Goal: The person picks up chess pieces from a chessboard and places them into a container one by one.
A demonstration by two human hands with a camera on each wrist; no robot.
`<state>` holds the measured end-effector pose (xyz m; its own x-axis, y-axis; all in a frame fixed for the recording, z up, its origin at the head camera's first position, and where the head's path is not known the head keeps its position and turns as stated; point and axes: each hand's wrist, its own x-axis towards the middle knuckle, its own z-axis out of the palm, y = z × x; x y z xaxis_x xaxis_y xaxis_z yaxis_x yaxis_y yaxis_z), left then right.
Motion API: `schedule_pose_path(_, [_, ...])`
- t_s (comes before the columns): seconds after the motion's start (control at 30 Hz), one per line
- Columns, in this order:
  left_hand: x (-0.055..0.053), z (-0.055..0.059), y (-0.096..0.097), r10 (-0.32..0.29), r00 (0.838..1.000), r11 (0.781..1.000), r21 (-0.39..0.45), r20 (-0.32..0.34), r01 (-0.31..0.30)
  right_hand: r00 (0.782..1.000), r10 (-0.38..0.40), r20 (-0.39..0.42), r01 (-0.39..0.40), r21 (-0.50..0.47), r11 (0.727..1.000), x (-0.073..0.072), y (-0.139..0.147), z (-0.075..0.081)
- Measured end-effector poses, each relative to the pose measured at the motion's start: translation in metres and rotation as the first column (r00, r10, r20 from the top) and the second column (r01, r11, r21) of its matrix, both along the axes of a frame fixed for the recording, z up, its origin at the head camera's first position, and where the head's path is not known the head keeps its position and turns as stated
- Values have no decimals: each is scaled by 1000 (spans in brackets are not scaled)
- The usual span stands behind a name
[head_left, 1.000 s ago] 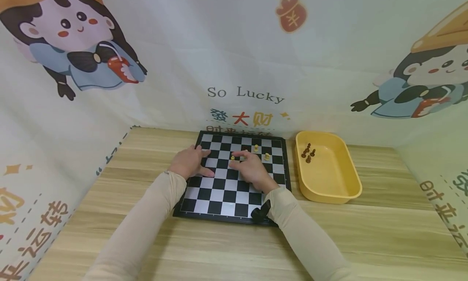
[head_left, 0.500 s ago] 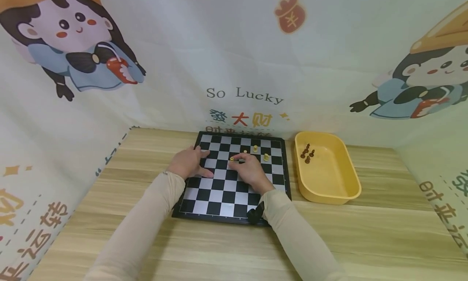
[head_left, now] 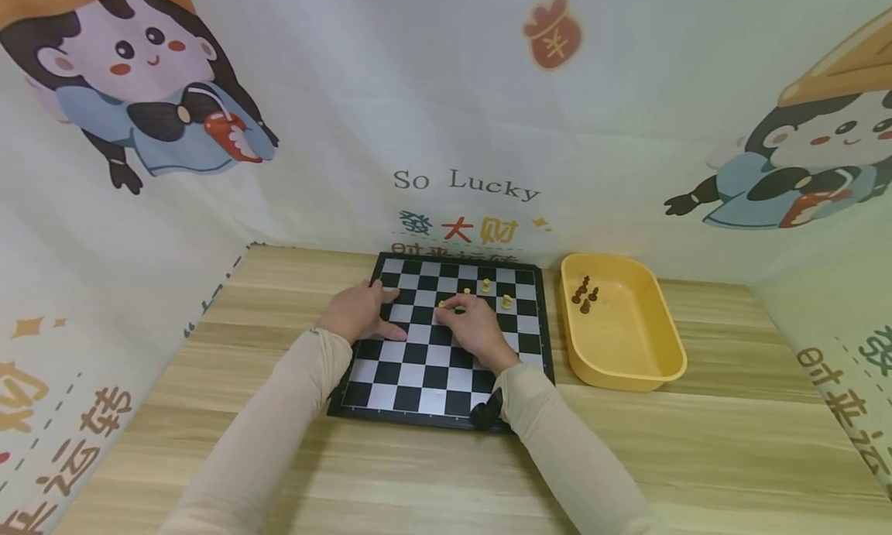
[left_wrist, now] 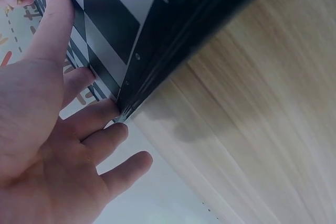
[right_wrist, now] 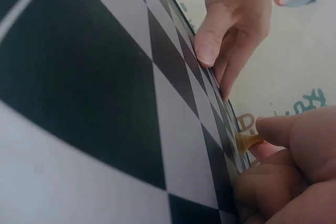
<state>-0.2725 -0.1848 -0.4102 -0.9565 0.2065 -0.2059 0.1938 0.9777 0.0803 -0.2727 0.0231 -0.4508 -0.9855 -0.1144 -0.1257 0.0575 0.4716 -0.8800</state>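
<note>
A black-and-white chessboard [head_left: 427, 377] lies on the wooden table. My right hand [head_left: 481, 330] pinches a small yellow chess piece [right_wrist: 249, 141] between thumb and fingertip; its flared base is at the board's surface. In the head view the fingertips cover most of that piece. Over the board's left edge, my left hand [head_left: 353, 312] rests with thumb and index finger spread on the squares; the left wrist view shows its other fingers extending past the border. Behind and right of my right hand stand a small yellow piece [head_left: 467, 291], a second piece [head_left: 486, 285] and a third piece [head_left: 506, 302].
To the board's right sits a yellow plastic tray [head_left: 630, 376], with several dark brown chess pieces [head_left: 585, 306] at its left side. A printed cloth [head_left: 334, 117] hangs behind the table [head_left: 390, 473]. A black strap device [head_left: 485, 413] is on my right wrist.
My right wrist has shifted slightly left, and its index finger has come down closer to the thumb around the yellow piece, hiding more of it. My left hand stays in place.
</note>
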Motion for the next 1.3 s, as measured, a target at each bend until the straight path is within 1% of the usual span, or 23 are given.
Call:
schedule_pose_path(0.2, [-1, 0, -1, -21, 999, 1000, -11, -37, 21, 999, 32, -8, -32, -33, 999, 2, -1, 5])
schedule_pose_path(0.37, [0, 1, 0, -20, 999, 1000, -11, -26, 20, 999, 36, 5, -36, -36, 999, 3, 1, 6])
schedule_pose_path(0.5, [1, 1, 0, -12, 1000, 1000, -16, -17, 12, 998, 60, 22, -59, -39, 997, 5, 3, 9])
schedule_pose_path(0.7, [3, 0, -1, 8, 1000, 1000, -7, -6, -9, 997, 73, -18, -73, -4, 997, 4, 12, 16])
schedule_pose_path(0.87, [4, -1, 1, 0, 1000, 1000, -9, -6, 0, 996, 78, -45, -78, 8, 997, 1, 25, 20])
schedule_pose_path(1.03, [3, -3, 1, -10, 1000, 1000, -13, -24, 10, 993, 103, -58, -101, 31, 994, 0, 37, 28])
schedule_pose_path(1.17, [4, -3, 0, -13, 1000, 1000, -14, -27, 13, 995, 90, -37, -89, 29, 996, 0, 45, 40])
schedule_pose_path(1.3, [4, -3, 0, -18, 999, 1000, -18, -29, 17, 996, 75, -44, -75, 9, 997, 0, 57, 52])
